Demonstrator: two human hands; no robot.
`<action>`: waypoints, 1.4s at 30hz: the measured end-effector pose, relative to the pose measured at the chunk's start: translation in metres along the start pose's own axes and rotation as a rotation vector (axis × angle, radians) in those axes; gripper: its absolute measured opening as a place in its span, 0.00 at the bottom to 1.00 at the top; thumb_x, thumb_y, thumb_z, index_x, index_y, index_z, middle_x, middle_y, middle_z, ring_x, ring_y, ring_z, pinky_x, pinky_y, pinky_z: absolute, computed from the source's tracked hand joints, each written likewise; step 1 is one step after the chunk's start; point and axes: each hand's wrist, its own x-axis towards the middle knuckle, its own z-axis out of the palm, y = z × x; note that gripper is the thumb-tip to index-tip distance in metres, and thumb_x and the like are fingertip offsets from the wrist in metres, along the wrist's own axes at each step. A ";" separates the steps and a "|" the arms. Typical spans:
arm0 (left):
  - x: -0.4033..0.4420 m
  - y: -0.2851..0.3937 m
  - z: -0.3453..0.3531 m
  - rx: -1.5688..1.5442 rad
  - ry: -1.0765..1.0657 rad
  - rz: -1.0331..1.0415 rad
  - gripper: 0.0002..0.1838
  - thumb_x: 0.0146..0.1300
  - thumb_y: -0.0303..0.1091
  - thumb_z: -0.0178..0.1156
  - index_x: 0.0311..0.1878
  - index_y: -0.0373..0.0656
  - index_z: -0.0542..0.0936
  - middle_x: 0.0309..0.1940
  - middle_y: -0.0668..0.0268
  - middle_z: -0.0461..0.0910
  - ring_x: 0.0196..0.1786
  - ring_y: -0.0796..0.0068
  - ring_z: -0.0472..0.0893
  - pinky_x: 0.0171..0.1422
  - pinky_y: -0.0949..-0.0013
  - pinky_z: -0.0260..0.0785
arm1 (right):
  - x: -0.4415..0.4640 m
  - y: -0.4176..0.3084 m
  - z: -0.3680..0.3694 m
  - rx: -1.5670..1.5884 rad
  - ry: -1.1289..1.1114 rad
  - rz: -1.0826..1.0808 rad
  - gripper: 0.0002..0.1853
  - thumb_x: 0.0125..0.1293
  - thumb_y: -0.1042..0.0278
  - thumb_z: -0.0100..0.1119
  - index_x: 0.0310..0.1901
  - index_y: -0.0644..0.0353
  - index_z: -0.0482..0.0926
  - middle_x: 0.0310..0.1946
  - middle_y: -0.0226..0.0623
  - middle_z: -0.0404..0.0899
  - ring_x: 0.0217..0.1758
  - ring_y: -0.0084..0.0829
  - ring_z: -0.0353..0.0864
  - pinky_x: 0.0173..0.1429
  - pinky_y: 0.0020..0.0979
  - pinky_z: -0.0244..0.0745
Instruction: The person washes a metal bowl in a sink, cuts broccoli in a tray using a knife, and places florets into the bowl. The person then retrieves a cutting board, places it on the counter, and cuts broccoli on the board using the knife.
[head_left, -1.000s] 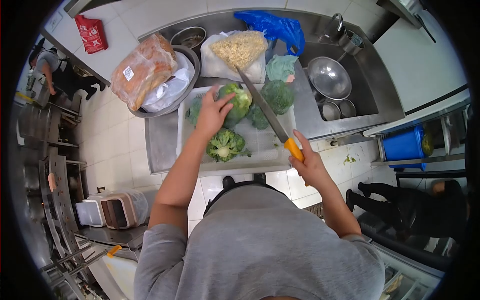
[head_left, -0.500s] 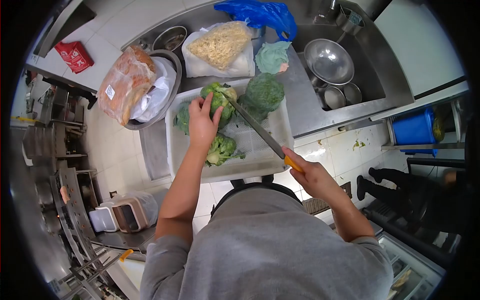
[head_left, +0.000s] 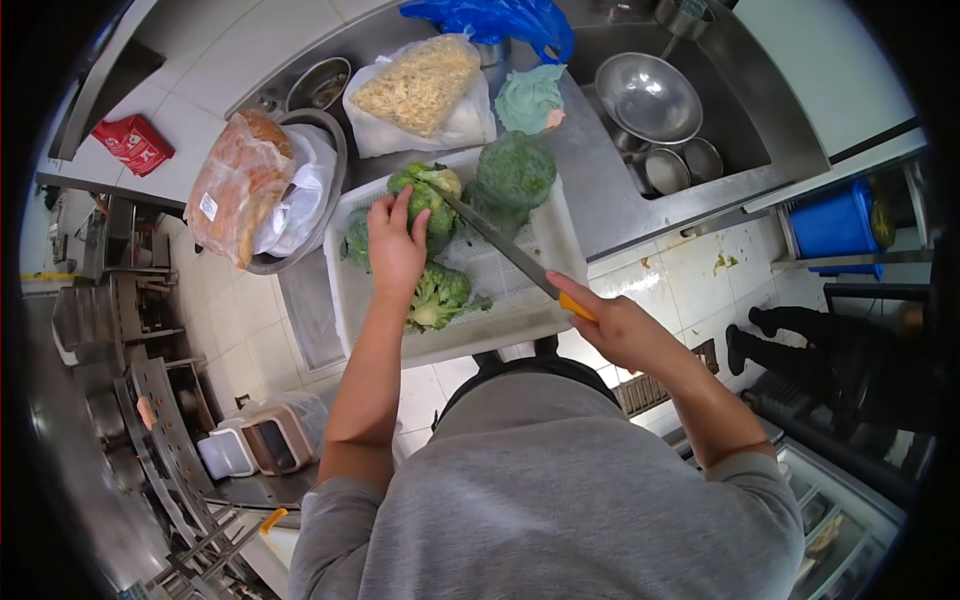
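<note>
My left hand (head_left: 396, 246) is closed on a broccoli head (head_left: 433, 215) near the back of a white plastic crate (head_left: 572, 225). In my right hand (head_left: 612, 325) is a long knife (head_left: 505, 248) with a yellow handle. The blade slants up to the left, its tip end at the pale stem of the held broccoli; whether it has cut in is unclear. Another large broccoli head (head_left: 517, 172) lies to the right in the crate. A smaller broccoli piece (head_left: 440, 297) rests below my left hand, and more broccoli shows at the left, partly covered.
Behind the crate lies a bag of pale shredded food (head_left: 425, 88), beside a green cloth (head_left: 530, 98) and a blue plastic bag (head_left: 495, 22). A basin (head_left: 340, 165) at the left holds wrapped goods. The sink (head_left: 740, 130) at the right contains metal bowls. A person's dark-clothed legs (head_left: 790, 335) appear at right.
The view has shifted slightly, so the crate and counter sit a little further left and up. Both hands keep their holds, and the knife stays at the broccoli stem.
</note>
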 end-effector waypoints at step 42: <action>0.002 -0.046 0.005 -0.240 -0.018 -0.044 0.18 0.61 0.30 0.62 0.55 0.39 0.75 0.53 0.51 0.70 0.56 0.50 0.73 0.62 0.59 0.66 | 0.055 0.016 -0.013 0.611 -0.269 0.022 0.38 0.68 0.72 0.48 0.76 0.33 0.49 0.21 0.29 0.65 0.14 0.18 0.64 0.21 0.23 0.67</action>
